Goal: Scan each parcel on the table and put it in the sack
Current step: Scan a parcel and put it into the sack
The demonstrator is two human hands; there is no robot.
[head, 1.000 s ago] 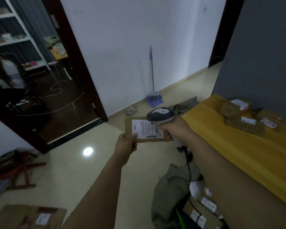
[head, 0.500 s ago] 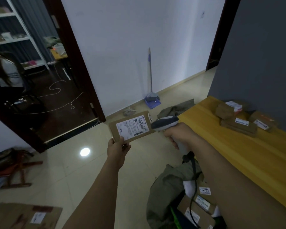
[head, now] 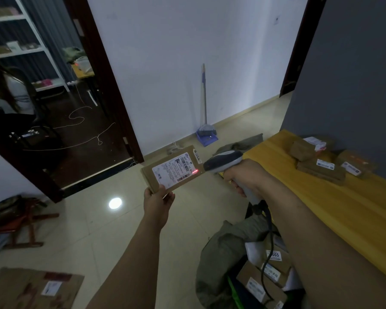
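L hand (head: 158, 202) pinches parcel (head: 172, 170) by lower corner, mid-air left of table (head: 343, 208), label (head: 168, 173) tilted toward scanner (head: 223, 160) so barcode meets red beam (head: 194, 171). R hand (head: 243, 176) curls fingers round scanner grip. Sack (head: 218, 253) gapes below for drop; more parcels (head: 321, 167) wait on table.

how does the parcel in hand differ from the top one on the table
The held parcel is flat, gripped in the air by the left hand; the top table parcel is lumpy, resting on another parcel. The scanner's red line falls on the held parcel, not the top table parcel. Both are brown.
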